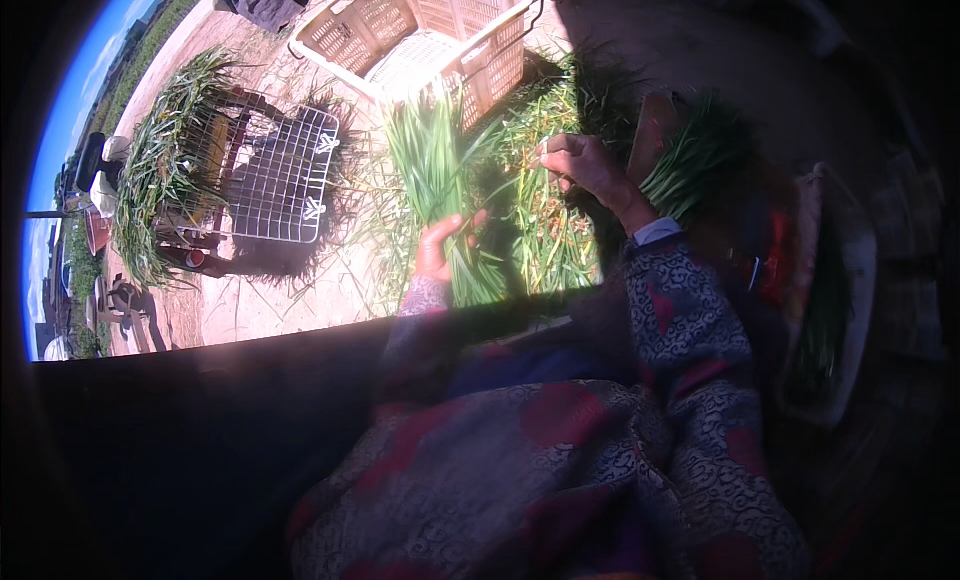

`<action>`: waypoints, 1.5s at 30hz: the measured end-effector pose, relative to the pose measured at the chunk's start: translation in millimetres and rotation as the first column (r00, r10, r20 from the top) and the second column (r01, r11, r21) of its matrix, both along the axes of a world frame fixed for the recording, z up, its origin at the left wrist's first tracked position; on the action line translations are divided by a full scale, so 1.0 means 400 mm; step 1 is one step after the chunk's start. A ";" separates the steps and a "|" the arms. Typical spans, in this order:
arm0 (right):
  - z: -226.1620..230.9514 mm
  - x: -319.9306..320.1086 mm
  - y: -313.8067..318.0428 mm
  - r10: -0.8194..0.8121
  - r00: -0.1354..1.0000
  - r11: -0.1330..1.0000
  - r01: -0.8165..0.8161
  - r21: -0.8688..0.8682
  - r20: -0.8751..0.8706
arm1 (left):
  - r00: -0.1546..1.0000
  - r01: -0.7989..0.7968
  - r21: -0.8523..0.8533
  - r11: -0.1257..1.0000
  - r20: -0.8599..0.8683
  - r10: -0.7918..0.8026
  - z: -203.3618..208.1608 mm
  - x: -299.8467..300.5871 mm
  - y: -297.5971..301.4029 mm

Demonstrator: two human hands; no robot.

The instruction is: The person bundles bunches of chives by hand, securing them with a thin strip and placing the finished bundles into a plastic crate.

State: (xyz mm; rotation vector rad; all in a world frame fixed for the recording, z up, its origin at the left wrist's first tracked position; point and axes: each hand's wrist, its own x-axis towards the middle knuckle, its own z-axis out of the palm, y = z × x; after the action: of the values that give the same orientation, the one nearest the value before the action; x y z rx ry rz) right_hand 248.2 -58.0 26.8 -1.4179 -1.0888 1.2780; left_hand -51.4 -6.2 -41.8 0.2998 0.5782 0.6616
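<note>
My left hand is wrapped round the lower part of a bunch of chives, long, flat and green. Its leaf ends point away from me, toward the basket. To the right, my right hand is raised with thumb and fingers pinched together. Something small and pale seems to be at its fingertips, too small to name. Below it lies a heap of loose green and yellowed leaves, partly in sunlight. Another pile of chives lies in the shade beyond my right wrist.
A pale plastic basket with slotted sides stands ahead. At the left, a wire rack has cut leaves draped over its side. A white tub with greens stands at the right, in shadow. Dark cloth lies at the far left.
</note>
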 end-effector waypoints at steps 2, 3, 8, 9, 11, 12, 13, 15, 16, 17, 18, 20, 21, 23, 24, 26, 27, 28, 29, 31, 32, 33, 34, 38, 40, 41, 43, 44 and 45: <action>0.021 -0.070 -0.011 -0.042 0.997 0.998 0.045 0.051 -0.063 | 0.991 0.088 0.057 0.994 0.092 -0.093 0.034 0.055 -0.012; -0.006 -0.083 -0.015 -0.052 0.995 0.991 0.061 0.117 -0.081 | 0.994 -0.015 0.166 0.986 -0.103 0.033 0.057 0.103 -0.042; -0.008 -0.167 -0.012 -0.067 0.997 0.995 0.069 0.075 -0.024 | 0.982 -0.032 0.225 0.974 -0.174 0.072 0.040 0.116 -0.048; -0.010 -0.159 -0.011 -0.073 0.990 0.993 0.084 0.086 -0.117 | 0.976 -0.045 0.239 0.970 -0.198 0.094 0.029 0.111 -0.043; -0.005 -0.130 -0.014 -0.082 0.951 0.988 0.118 0.103 -0.299 | 0.962 -0.034 0.285 0.958 -0.250 0.108 0.020 0.092 -0.035; 0.002 -0.121 -0.021 -0.137 0.917 0.977 0.187 0.102 -0.375 | 0.954 -0.002 0.324 0.946 -0.283 0.099 0.016 0.086 -0.026; 0.010 -0.110 -0.029 -0.189 0.874 0.962 0.257 0.096 -0.448 | 0.946 0.016 0.362 0.932 -0.307 0.102 0.013 0.080 -0.024; 0.041 -0.074 -0.037 -0.156 0.884 0.970 0.222 0.102 -0.440 | 0.935 0.036 0.399 0.916 -0.337 0.111 0.039 0.062 -0.022; 0.054 -0.056 -0.043 -0.037 0.842 0.985 0.123 0.124 -0.538 | 0.931 0.028 0.415 0.909 -0.342 0.127 0.038 0.059 -0.019; 0.066 -0.038 -0.052 0.071 0.778 0.987 0.036 0.157 -0.624 | 0.929 0.030 0.431 0.902 -0.345 0.134 0.040 0.062 -0.011; 0.073 -0.031 -0.057 0.175 0.695 0.979 -0.046 0.199 -0.698 | 0.927 0.032 0.448 0.894 -0.348 0.141 0.043 0.064 -0.007; 0.064 -0.067 -0.106 0.133 0.858 0.984 -0.172 -0.034 -0.496 | 0.938 0.012 0.415 0.910 -0.320 0.134 0.045 0.060 0.000; 0.063 -0.086 -0.133 0.117 0.974 0.942 -0.171 -0.289 -0.194 | 0.943 -0.016 0.370 0.929 -0.303 0.137 0.031 0.053 0.004; 0.041 -0.076 -0.241 0.405 0.806 0.887 -0.231 -0.400 0.432 | 0.947 -0.080 0.249 0.965 -0.284 0.152 -0.004 0.044 0.010; 0.030 -0.044 -0.315 0.492 0.555 0.861 -0.196 -0.469 0.671 | 0.982 -0.044 0.077 0.996 -0.178 0.058 0.045 0.066 -0.010; 0.046 -0.019 -0.379 0.583 0.242 0.813 -0.183 -0.553 0.776 | 0.988 0.102 0.065 0.993 0.109 -0.109 -0.018 0.047 0.011; 0.077 -0.015 -0.403 0.616 0.269 0.788 -0.200 -0.583 0.740 | 0.982 0.137 0.046 0.990 0.128 -0.141 -0.013 0.046 0.007; 0.102 -0.017 -0.435 0.545 0.247 0.839 -0.168 -0.518 0.802 | 0.971 0.167 0.039 0.985 0.165 -0.171 -0.008 0.049 -0.001; 0.129 -0.025 -0.479 0.466 0.225 0.885 -0.126 -0.449 0.856 | 0.969 0.172 0.051 0.984 0.173 -0.179 -0.012 0.059 -0.005; 0.185 -0.042 -0.527 0.375 0.117 0.926 -0.105 -0.364 0.920 | 0.974 0.159 0.066 0.985 0.153 -0.168 -0.022 0.061 -0.006; 0.218 -0.053 -0.546 0.365 0.039 0.927 -0.106 -0.359 0.930 | 0.977 0.159 0.062 0.985 0.132 -0.166 -0.025 0.065 -0.007; 0.259 -0.064 -0.558 0.359 -0.041 0.927 -0.101 -0.361 0.933 | 0.972 0.183 0.073 0.980 0.139 -0.192 -0.007 0.073 -0.016; 0.312 -0.073 -0.552 0.379 0.012 0.914 -0.164 -0.372 0.925 | 0.969 0.187 0.081 0.979 0.150 -0.198 -0.010 0.068 -0.015; 0.443 -0.122 -0.449 0.275 0.462 0.949 -0.273 -0.160 0.843 | 0.983 0.144 0.117 0.983 0.101 -0.156 0.016 0.059 -0.026; 0.417 -0.143 -0.372 0.072 0.789 0.986 -0.150 0.078 0.610 | 0.988 0.155 0.150 0.976 -0.007 -0.156 0.052 0.083 -0.043; 0.351 -0.150 -0.330 -0.050 0.911 0.983 -0.029 0.183 0.410 | 0.987 0.161 0.161 0.974 -0.004 -0.163 0.057 0.097 -0.047; 0.239 -0.175 -0.237 -0.224 0.931 0.950 0.142 0.278 0.289 | 0.972 0.213 0.126 0.969 0.073 -0.223 0.052 0.114 -0.052; 0.238 -0.205 -0.206 -0.205 0.972 0.977 0.195 0.091 0.114 | 0.982 0.188 0.131 0.974 -0.017 -0.187 0.115 0.110 -0.082; 0.188 -0.211 -0.182 -0.188 0.982 0.981 0.189 0.051 -0.017 | 0.983 0.178 0.122 0.976 -0.070 -0.170 0.161 0.117 -0.104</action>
State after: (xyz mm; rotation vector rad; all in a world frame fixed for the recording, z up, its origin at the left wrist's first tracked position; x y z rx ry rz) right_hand 163.6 -131.0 102.1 -1.4361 -0.9490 1.1137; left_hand -4.6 -47.9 22.5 0.4861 0.5596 0.5223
